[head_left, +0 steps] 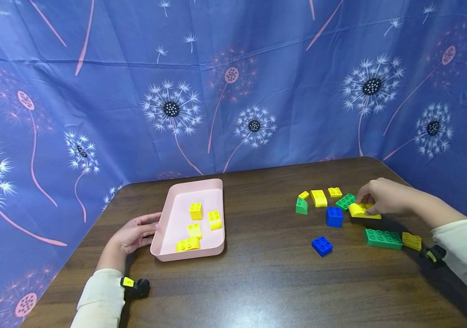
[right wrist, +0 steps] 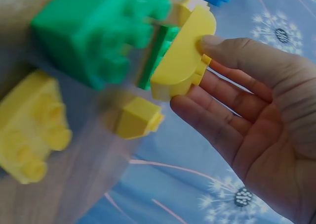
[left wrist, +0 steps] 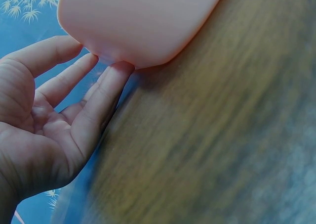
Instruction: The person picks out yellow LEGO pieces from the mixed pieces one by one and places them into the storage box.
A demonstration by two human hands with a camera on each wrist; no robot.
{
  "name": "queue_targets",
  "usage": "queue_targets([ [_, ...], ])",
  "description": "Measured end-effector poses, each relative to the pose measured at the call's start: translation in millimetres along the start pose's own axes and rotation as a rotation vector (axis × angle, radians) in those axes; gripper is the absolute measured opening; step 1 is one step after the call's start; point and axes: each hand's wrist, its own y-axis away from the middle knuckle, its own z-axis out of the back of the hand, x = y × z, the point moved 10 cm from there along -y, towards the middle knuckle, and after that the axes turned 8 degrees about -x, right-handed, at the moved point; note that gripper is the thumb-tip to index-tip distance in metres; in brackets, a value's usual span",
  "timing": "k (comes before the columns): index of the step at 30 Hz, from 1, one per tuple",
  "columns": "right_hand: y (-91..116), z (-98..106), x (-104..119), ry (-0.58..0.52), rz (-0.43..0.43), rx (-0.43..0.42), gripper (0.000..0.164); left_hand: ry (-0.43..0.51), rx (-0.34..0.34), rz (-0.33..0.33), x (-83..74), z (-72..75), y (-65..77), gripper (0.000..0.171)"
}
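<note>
On the left, the fingers of my left hand (head_left: 133, 234) touch the outer wall of a pink tray (head_left: 156, 239). In the left wrist view those fingers are fairly straight against the tray's rounded corner. The tray holds several yellow bricks (head_left: 195, 211). At the right side of the table, my right hand (head_left: 389, 198) pinches a yellow curved brick (right wrist: 185, 56) between thumb and fingers. It appears slightly raised, with a dark shadow below it. Beside it are a green brick (head_left: 346, 201) and a blue brick (head_left: 334, 217).
Near the right hand lie a long green brick (head_left: 383, 239), a yellow brick (head_left: 411, 241) and a flat blue brick (head_left: 322, 246). Farther back are a small green brick (head_left: 301, 206) and several yellow bricks (head_left: 319, 198). A blue dandelion-print cloth (head_left: 233, 91) hangs behind the brown table (head_left: 266, 282).
</note>
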Motion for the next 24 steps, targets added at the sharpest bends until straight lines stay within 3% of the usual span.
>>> queue_targets([
  [12,-6,37,22,0.005,-0.004,-0.076,0.024,-0.001,-0.002,0.002,0.9,0.8,-0.8,0.063],
  [18,-11,51,43,0.027,0.052,-0.122,0.025,-0.008,-0.01,0.003,3.0,1.8,-1.1,0.061],
  [24,-18,56,66,0.046,0.109,-0.118,0.025,0.003,0.004,-0.002,2.6,1.4,-1.8,0.06],
])
